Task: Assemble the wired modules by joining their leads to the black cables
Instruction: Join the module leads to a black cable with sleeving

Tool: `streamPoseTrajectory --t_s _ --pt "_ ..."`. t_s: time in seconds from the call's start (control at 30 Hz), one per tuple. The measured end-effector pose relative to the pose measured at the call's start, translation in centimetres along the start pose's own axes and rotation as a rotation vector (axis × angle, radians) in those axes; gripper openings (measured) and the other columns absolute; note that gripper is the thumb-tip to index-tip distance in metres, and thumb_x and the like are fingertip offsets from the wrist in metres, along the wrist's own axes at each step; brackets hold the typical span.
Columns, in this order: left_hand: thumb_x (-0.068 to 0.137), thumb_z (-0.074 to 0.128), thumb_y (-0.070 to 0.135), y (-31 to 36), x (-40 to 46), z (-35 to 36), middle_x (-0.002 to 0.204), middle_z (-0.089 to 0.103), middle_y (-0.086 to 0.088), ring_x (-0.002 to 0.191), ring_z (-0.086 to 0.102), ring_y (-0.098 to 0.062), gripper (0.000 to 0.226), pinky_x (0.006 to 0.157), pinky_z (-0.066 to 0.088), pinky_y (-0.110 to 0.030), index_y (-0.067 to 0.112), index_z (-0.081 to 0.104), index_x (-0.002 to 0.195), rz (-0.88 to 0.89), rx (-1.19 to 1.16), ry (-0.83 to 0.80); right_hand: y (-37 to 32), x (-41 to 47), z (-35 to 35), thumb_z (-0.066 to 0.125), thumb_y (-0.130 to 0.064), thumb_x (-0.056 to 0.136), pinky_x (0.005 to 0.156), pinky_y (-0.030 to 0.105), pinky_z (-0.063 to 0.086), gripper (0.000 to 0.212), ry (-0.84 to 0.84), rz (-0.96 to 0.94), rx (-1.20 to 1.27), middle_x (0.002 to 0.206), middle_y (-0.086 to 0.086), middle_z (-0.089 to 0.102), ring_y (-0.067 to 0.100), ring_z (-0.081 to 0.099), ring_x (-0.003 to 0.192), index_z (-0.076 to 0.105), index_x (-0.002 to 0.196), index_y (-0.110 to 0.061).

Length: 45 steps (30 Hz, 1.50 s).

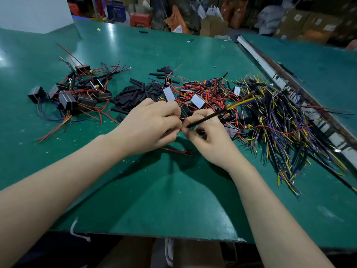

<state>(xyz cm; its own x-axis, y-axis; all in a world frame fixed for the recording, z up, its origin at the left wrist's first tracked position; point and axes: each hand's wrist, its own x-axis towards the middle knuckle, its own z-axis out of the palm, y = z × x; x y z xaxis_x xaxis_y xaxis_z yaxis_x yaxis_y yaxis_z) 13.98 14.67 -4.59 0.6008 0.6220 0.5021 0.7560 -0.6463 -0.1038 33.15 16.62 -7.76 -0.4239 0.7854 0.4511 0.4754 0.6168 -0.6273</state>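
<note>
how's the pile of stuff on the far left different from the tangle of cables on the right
The left pile is small and made of black box modules with mostly red leads, a few cables already attached. The right tangle is far larger and has no boxes in it, only loose black cables ending in yellow and blue wires. The left pile sits compact; the right tangle sprawls toward the table's near edge. Both lie on the green table, untouched by either hand.

This is an assembly workshop inside a warehouse. A large green work table (173,200) fills the frame, strewn with heaps of wired modules (197,97) and black cables (280,120), while stacked cardboard boxes (301,20) and plastic crates (140,19) line the top edge.
</note>
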Motion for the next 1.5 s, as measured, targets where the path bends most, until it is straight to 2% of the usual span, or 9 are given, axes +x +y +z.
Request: streamPoseTrajectory --t_s 0.2,0.33,0.57,0.73,0.93,1.13,1.33,1.43,1.5 --pt "0.092 0.041 0.032 0.8 -0.4 1.1 0.097 0.061 -0.007 0.083 0.061 -0.026 0.034 0.065 0.038 -0.036 0.012 0.069 0.092 -0.107 -0.07 0.011 0.1 -0.3 0.2 0.059 -0.01 0.093 0.091 0.013 0.033 0.006 0.004 0.029 -0.016 0.104 0.004 0.055 0.005 0.045 0.1 0.062 0.095 -0.015" --pt "0.092 0.052 0.033 1.3 -0.7 1.7 0.098 0.061 -0.007 0.086 0.061 -0.028 0.027 0.067 0.038 -0.037 0.014 0.07 0.094 -0.195 -0.088 0.068 -0.1 -0.4 0.1 0.058 -0.011 0.094 0.091 0.008 0.031 0.008 0.012 0.04 -0.014 0.105 0.005 0.053 0.001 0.042 0.099 0.06 0.094 -0.018" --pt "0.086 0.064 0.021 2.6 -1.2 2.9 0.094 0.062 -0.007 0.08 0.058 -0.031 0.011 0.063 0.041 -0.041 0.012 0.071 0.09 -0.358 -0.133 0.234 -0.4 -0.1 -0.3 0.061 -0.017 0.094 0.097 0.018 0.035 0.005 -0.011 0.047 0.04 0.101 -0.002 0.055 0.01 0.047 0.105 0.062 0.092 -0.022" --pt "0.087 0.062 0.015 2.4 -1.4 3.1 0.094 0.06 -0.011 0.082 0.056 -0.033 0.011 0.065 0.044 -0.045 0.008 0.07 0.09 -0.34 -0.177 0.292 -0.6 0.1 -0.1 0.06 -0.027 0.094 0.078 0.016 0.035 0.016 -0.051 0.133 0.158 0.091 -0.016 0.054 -0.008 0.049 0.081 0.055 0.086 -0.04" --pt "0.08 0.064 0.007 2.4 -1.4 3.6 0.092 0.061 -0.006 0.082 0.05 -0.03 0.003 0.062 0.042 -0.045 0.007 0.067 0.082 -0.327 -0.187 0.293 -0.2 0.3 -0.1 0.07 -0.018 0.087 0.077 0.025 0.047 0.011 -0.039 0.295 0.501 0.079 -0.013 0.068 0.003 0.06 0.077 0.068 0.085 -0.029" --pt "0.076 0.069 0.0 2.6 -1.7 3.4 0.092 0.06 0.005 0.094 0.043 -0.019 0.011 0.072 0.04 -0.046 0.01 0.069 0.082 -0.341 -0.316 0.311 -0.3 0.2 -0.3 0.067 -0.02 0.089 0.083 0.022 0.044 0.009 -0.128 0.285 0.449 0.081 -0.018 0.07 -0.002 0.061 0.083 0.069 0.088 -0.029" --pt "0.081 0.062 0.014 2.5 -2.0 3.1 0.094 0.053 0.023 0.1 0.037 -0.012 0.011 0.081 0.027 -0.039 0.02 0.07 0.082 -0.425 -0.408 0.27 -0.6 0.1 -1.0 0.074 -0.015 0.078 0.059 0.008 0.042 0.013 -0.148 0.374 0.55 0.07 -0.01 0.07 0.0 0.059 0.066 0.074 0.078 -0.028" --pt "0.085 0.063 0.014 2.5 -2.0 3.1 0.09 0.053 0.026 0.1 0.033 -0.008 0.009 0.086 0.027 -0.033 0.021 0.069 0.084 -0.459 -0.495 0.258 -0.6 0.0 -1.0 0.073 -0.014 0.082 0.06 0.011 0.043 0.014 -0.121 0.369 0.56 0.074 -0.009 0.072 0.003 0.061 0.066 0.074 0.079 -0.028" --pt "0.086 0.062 0.017 2.4 -2.0 3.0 0.09 0.055 0.027 0.103 0.037 -0.012 0.007 0.091 0.031 -0.039 0.021 0.068 0.084 -0.494 -0.532 0.26 -1.0 -0.1 -0.8 0.07 -0.012 0.085 0.06 0.01 0.045 0.014 -0.09 0.336 0.599 0.074 -0.011 0.072 0.001 0.062 0.064 0.071 0.083 -0.026"
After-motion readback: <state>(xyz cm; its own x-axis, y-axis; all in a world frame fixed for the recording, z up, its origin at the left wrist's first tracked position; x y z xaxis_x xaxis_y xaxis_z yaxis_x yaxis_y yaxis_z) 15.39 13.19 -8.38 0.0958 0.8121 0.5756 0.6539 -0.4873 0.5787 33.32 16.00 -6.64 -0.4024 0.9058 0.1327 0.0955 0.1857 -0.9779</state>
